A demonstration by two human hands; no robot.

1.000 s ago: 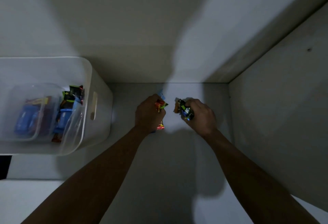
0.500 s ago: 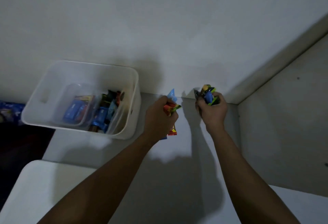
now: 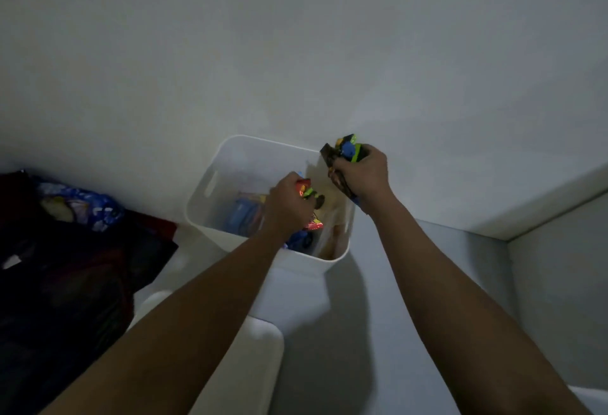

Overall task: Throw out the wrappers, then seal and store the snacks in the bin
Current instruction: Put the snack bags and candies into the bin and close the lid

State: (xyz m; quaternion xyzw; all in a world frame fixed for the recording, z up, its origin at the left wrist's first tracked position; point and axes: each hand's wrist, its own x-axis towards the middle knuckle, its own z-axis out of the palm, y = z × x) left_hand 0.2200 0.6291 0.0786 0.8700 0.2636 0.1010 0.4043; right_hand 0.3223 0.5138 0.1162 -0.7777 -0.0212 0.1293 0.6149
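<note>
Now | left hand (image 3: 288, 207) over bin (image 3: 204, 199), fist gripping red wrappers (image 3: 303, 187) | right hand (image 3: 365, 171) at its rim, clutching green-blue wrappers (image 3: 348, 150)

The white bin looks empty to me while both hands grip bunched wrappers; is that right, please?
Not quite: the head view shows the white bin holds blue snack packets. The left hand and right hand do each grip bunched wrappers.

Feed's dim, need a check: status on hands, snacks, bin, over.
Left hand grips red-green packets above white bin. Right hand grips blue-green packets at bin's right rim. Dark bag left of bin, opening unobstructed.
</note>
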